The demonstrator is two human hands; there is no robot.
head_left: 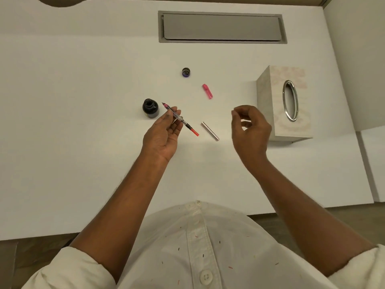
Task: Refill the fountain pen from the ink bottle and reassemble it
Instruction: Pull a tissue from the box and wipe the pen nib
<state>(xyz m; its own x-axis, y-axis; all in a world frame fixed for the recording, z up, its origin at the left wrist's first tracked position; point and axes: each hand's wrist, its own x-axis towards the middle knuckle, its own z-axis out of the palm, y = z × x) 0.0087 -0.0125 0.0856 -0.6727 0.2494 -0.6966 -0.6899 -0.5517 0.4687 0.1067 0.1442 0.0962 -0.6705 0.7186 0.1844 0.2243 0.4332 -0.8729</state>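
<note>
My left hand [164, 132] pinches the pen's inner section [180, 119], a clear converter with a pink grip, its nib pointing up-left toward the ink bottle and its red knob end pointing down-right. The open dark ink bottle [150, 108] stands just left of the nib. My right hand [250, 130] hovers above the table with fingers loosely curled, holding nothing. The silver pen barrel [210, 131] lies on the table between my hands. The pink pen cap [207, 91] lies farther back, and the bottle's lid [186, 72] sits beyond it.
A pale tissue box [285, 105] with an oval metal-rimmed opening stands right of my right hand. A grey recessed hatch [221, 27] is set into the white desk [83, 80] at the back. The desk's front edge runs near my body.
</note>
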